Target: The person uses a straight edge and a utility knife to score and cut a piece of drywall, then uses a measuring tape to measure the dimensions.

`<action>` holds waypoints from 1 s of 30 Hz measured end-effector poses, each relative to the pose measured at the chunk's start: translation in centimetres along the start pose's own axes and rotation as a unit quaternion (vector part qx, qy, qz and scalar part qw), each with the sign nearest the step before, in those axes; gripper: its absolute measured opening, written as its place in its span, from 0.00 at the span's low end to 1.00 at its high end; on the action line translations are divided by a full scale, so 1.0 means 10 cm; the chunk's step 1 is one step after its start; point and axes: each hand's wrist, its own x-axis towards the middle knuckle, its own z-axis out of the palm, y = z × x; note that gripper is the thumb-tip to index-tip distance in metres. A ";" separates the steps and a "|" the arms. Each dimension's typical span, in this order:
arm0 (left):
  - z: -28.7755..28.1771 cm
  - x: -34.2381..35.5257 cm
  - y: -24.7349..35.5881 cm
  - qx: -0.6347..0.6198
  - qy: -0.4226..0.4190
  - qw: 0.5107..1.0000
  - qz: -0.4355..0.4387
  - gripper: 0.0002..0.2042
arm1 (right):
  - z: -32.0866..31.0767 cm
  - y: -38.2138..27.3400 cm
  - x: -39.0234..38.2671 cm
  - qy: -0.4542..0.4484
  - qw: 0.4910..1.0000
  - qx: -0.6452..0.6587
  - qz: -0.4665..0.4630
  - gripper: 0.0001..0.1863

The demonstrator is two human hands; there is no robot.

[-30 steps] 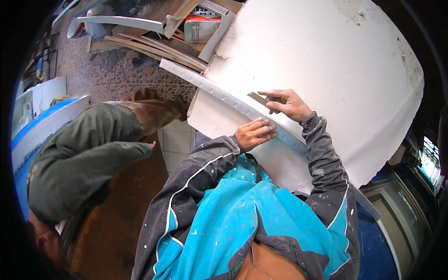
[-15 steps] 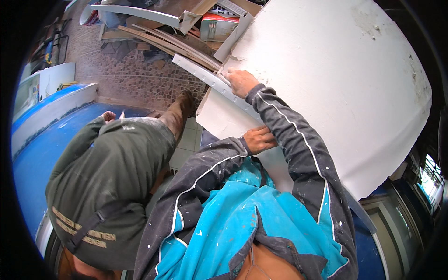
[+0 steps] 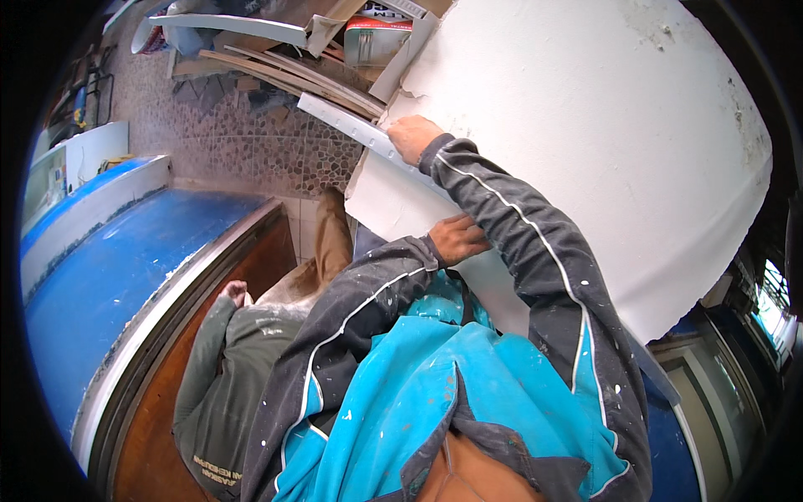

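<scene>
A large white board (image 3: pixel 585 167) with ragged edges lies before me. A pale metal strip with a row of small holes (image 3: pixel 355 130) lies across it and passes under my right sleeve. My right hand (image 3: pixel 416 138) is closed at the strip's edge near the board's far left side; what its fingers hold is hidden. Closer to my body, my left hand (image 3: pixel 457 239) rests on the board beside the strip, fingers stretched out, their tips partly covered by my right sleeve.
At my left a co-worker in a dark green shirt (image 3: pixel 251 351) is close to my left arm. Wooden strips (image 3: pixel 293 75) and a red-and-white package (image 3: pixel 378 42) lie beyond the board. A blue surface (image 3: pixel 142 243) with a white edge is farther left, above a brown wooden panel (image 3: pixel 167 402).
The co-worker has shifted down and right, toward my left arm, uncovering the brown panel. My hands stay in nearly the same places on the board and strip; the view has shifted slightly.
</scene>
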 end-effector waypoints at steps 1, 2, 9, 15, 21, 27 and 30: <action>-0.02 0.04 0.01 0.012 0.017 1.000 0.010 0.12 | -0.01 0.01 -0.09 0.010 1.000 -0.001 0.006 0.07; -0.03 0.06 0.02 0.011 0.018 1.000 0.008 0.12 | -0.01 0.01 -0.17 0.008 1.000 -0.001 0.006 0.07; -0.05 0.09 0.01 0.022 0.040 0.999 0.012 0.16 | -0.14 0.01 -0.62 -0.008 0.999 -0.042 0.006 0.07; -0.02 0.06 0.02 0.034 0.019 0.999 0.004 0.21 | -0.38 -0.08 -1.02 -0.051 0.995 -0.081 0.019 0.07; 0.05 0.01 0.03 0.040 0.001 0.999 -0.011 0.23 | -0.80 0.01 -1.05 -0.162 0.983 -0.080 0.037 0.07; 0.06 0.04 0.06 0.019 0.028 0.999 -0.015 0.22 | -0.52 0.09 -0.41 -0.028 0.999 0.000 0.025 0.17; 0.05 0.09 0.03 -0.006 0.045 0.999 0.007 0.18 | -0.27 0.13 -0.13 0.009 0.999 0.025 0.027 0.17</action>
